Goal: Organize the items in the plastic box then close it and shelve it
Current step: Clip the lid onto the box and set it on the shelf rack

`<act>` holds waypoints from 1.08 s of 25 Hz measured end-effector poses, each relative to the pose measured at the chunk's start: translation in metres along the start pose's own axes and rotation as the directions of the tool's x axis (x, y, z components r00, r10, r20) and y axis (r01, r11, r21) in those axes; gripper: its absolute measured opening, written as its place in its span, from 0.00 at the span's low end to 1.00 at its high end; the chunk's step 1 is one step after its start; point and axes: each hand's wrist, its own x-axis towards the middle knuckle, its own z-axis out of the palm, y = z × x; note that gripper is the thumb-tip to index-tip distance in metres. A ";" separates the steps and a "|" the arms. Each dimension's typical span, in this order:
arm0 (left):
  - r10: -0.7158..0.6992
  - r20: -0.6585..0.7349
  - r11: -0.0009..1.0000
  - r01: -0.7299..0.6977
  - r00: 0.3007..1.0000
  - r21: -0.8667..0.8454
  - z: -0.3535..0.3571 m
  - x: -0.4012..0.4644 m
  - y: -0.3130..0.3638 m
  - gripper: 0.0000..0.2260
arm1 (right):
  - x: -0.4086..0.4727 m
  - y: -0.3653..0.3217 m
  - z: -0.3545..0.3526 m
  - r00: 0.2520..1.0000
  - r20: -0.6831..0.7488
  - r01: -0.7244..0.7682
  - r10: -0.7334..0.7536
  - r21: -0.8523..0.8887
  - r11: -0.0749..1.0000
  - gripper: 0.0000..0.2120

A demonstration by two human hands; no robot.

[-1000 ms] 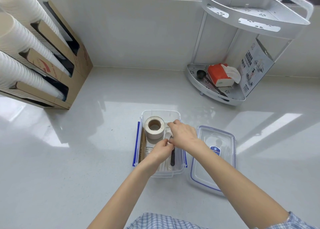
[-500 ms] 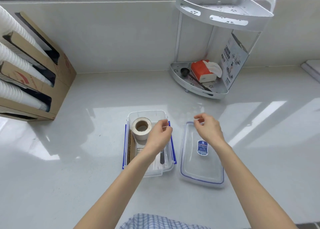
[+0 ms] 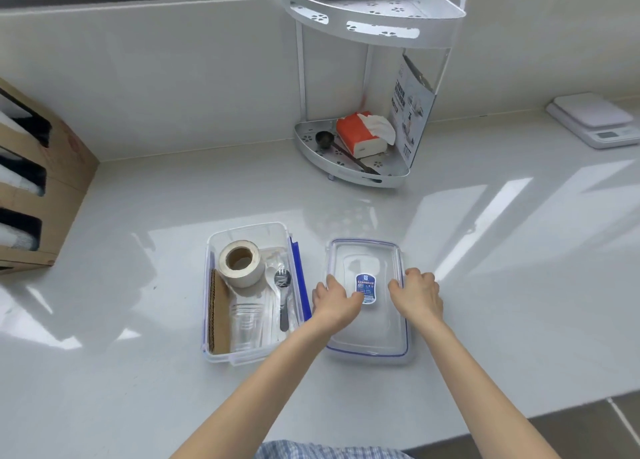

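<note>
A clear plastic box [image 3: 247,230] with blue side clips stands open on the white counter. Inside lie a roll of tape [image 3: 239,262], a strip of corrugated cardboard [image 3: 219,313], stacked clear cups [image 3: 245,321] and a metal spork [image 3: 283,287] beside white plastic cutlery. The clear lid [image 3: 370,340] with a blue label lies flat just right of the box. My left hand [image 3: 334,299] rests on the lid's left edge, thumb near the label. My right hand [image 3: 417,292] curls over the lid's right edge. Both hands touch the lid, which still lies on the counter.
A white two-tier corner rack [image 3: 349,174] stands at the back, its lower tier holding an orange tissue pack [image 3: 360,134], a black scoop [image 3: 325,139] and a leaflet. A cardboard cup dispenser [image 3: 38,195] is at the left. A white scale [image 3: 597,119] sits far right.
Both hands left the box and moved right onto the lid. The left hand crossed from the box's contents to the lid's left edge; the right hand settled on its right edge.
</note>
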 end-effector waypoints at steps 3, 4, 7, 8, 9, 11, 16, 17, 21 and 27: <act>-0.023 -0.021 1.000 0.022 1.000 -0.006 0.004 -0.002 -0.001 0.31 | 0.000 0.002 0.004 1.000 0.010 0.017 -0.017 0.010 1.000 0.18; -0.017 -0.029 1.000 0.017 0.999 -0.011 0.004 -0.004 0.000 0.31 | 0.000 0.002 0.005 1.000 0.010 0.016 -0.016 0.025 1.000 0.18; -0.014 -0.048 0.998 0.011 0.999 -0.061 0.002 -0.006 0.000 0.30 | -0.002 -0.003 0.006 1.000 -0.002 0.009 -0.009 0.088 0.996 0.18; -0.009 -0.056 0.997 0.004 0.998 -0.080 0.000 -0.007 -0.001 0.29 | -0.003 -0.004 0.006 1.000 -0.013 0.009 -0.008 0.116 0.993 0.18; 0.002 -0.062 0.995 -0.008 0.998 -0.104 -0.001 -0.008 -0.001 0.28 | -0.004 -0.005 0.006 1.000 -0.030 0.015 -0.011 0.149 0.989 0.18; 0.038 -0.077 0.987 -0.049 0.996 -0.156 -0.003 -0.014 0.001 0.27 | -0.006 -0.006 0.003 0.997 -0.071 0.043 -0.028 0.220 0.975 0.19; 0.138 -0.192 0.957 -0.181 0.972 -0.228 -0.022 -0.025 0.009 0.25 | -0.004 -0.015 -0.013 0.985 -0.157 0.122 -0.074 0.321 0.939 0.19; 0.144 -0.228 0.952 -0.197 0.963 -0.234 -0.028 -0.027 0.007 0.24 | -0.005 -0.021 -0.015 0.983 -0.158 0.144 -0.094 0.339 0.930 0.19; 0.154 -0.346 0.923 -0.260 0.926 -0.284 -0.055 -0.033 -0.006 0.21 | -0.013 -0.050 -0.018 0.971 -0.142 0.232 -0.192 0.361 0.903 0.19; 0.052 -0.511 0.900 -0.262 0.858 -0.348 -0.097 -0.040 -0.044 0.14 | -0.033 -0.090 0.003 0.932 -0.030 0.349 -0.361 0.340 0.873 0.20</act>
